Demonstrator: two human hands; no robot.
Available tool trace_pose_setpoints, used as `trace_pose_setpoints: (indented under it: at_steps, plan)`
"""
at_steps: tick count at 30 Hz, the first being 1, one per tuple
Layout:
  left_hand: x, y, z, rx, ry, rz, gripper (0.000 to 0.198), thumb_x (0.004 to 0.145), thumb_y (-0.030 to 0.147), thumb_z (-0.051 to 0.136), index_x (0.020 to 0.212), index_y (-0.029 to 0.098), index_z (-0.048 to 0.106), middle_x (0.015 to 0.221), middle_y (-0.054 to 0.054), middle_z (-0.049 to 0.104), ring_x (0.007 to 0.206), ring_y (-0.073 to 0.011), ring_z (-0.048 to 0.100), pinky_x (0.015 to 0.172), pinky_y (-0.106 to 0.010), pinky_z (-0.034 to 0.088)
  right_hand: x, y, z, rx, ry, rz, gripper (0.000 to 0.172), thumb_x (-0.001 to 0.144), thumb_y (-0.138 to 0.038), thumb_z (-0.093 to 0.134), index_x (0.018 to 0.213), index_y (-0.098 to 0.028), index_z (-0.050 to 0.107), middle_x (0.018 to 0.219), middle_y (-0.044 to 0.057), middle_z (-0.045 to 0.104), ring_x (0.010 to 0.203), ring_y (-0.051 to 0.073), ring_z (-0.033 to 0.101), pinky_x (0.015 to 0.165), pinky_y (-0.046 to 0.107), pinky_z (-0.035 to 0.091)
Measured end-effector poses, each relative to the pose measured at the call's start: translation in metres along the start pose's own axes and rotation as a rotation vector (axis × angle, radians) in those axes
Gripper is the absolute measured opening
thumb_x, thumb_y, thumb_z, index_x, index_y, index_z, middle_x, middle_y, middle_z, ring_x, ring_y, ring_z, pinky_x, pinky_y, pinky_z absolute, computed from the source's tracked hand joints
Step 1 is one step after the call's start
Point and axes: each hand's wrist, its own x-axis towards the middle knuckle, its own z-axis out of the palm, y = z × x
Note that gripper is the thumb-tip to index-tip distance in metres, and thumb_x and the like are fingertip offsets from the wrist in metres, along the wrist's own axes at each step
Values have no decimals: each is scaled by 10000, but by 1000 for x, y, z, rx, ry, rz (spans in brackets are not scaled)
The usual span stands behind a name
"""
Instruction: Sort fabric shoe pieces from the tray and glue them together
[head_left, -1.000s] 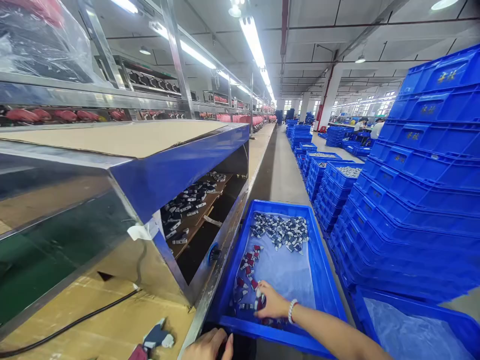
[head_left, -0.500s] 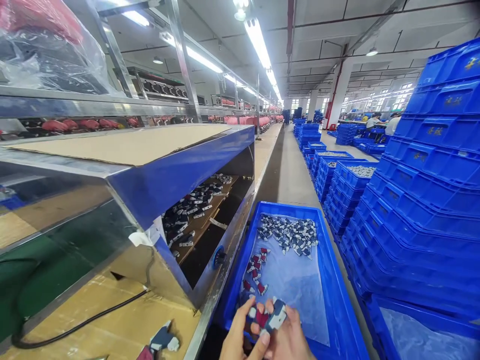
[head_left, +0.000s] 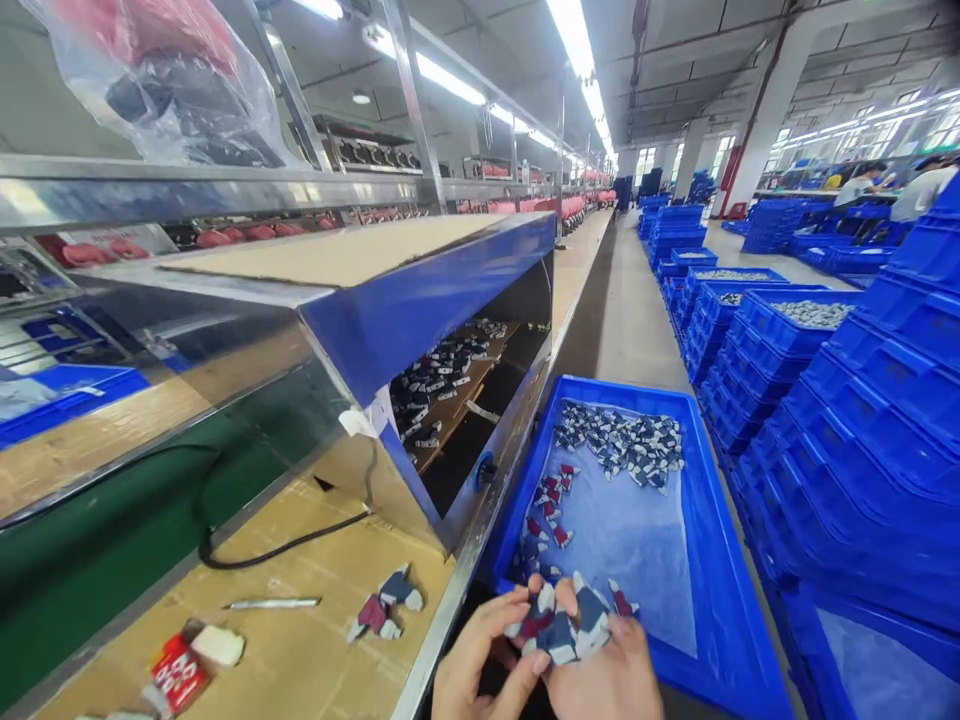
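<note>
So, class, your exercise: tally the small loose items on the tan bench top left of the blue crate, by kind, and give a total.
Metal blade: 1
Red packet: 1
White pad: 1
Clump of blue, red and white cut pieces: 1
Total: 4, leaving out a scrap cut off at the bottom edge, too little shows to tell

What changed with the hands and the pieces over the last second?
The right hand moved up out of the red-and-white pieces in the blue plastic crate. With the left hand, it now holds a bunch of navy, white and red pieces above the crate's near end. The navy-and-white pile stayed put.
</note>
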Motion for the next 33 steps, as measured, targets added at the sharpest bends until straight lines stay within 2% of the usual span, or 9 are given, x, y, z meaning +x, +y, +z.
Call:
trace_pose_setpoints:
  at_steps: [2,7,13,16,20,24,27,33]
  plan:
    - [1,14,-3,0,-2,-17,310,823,177,744,1101,302,690,1134,-54,740,997,-216,717,674,-227,614,-7,-4,11,51,30,11,429,600,-634,713,751,-274,534,1181,72,638,1220,349,514,918,525,469]
    - [-10,34,2,-20,171,-89,282,785,185,788,1041,270,704,1071,-51,748,981,-223,718,775,-286,631,-20,-9,32,101,59,-9,377,645,-620,670,777,-288,551,1146,48,655,1181,328,554,919,515,476]
    - [-14,50,7,-89,235,-25,314,766,111,792,1025,268,709,1041,-37,763,960,-204,716,843,-305,612,-30,-13,41,154,104,24,376,591,-599,713,734,-284,567,1164,50,672,1315,333,475,897,464,497]
    - [-12,57,9,-137,263,-19,345,764,92,790,1052,261,703,1042,-46,765,938,-199,710,819,-302,611,-31,-14,43,220,76,60,341,607,-567,723,747,-288,586,1126,3,695,1293,275,518,930,391,494]
    - [-12,61,11,-172,269,3,363,767,57,774,1068,244,698,1033,-59,766,911,-197,703,776,-300,613,-29,-13,44,279,39,79,304,639,-533,723,761,-287,596,1090,-28,707,1235,219,574,989,338,470]
    - [-13,61,17,-118,348,141,391,726,-40,758,1020,213,706,1009,-41,772,849,-181,698,717,-283,602,-29,-10,42,327,46,92,325,595,-510,765,744,-287,581,1036,-26,719,1209,224,596,873,321,525]
    - [-15,60,20,-82,418,207,421,684,-80,764,993,201,706,977,-24,780,803,-173,693,679,-280,597,-31,-9,44,334,32,90,326,599,-499,767,745,-285,569,969,-29,710,1190,203,607,870,297,529]
    - [-15,60,21,-213,482,90,298,732,44,802,953,216,700,946,-8,787,817,-159,712,718,-260,636,-36,-13,53,272,14,54,356,558,-478,789,743,-286,553,999,-7,680,1211,233,584,941,367,522]
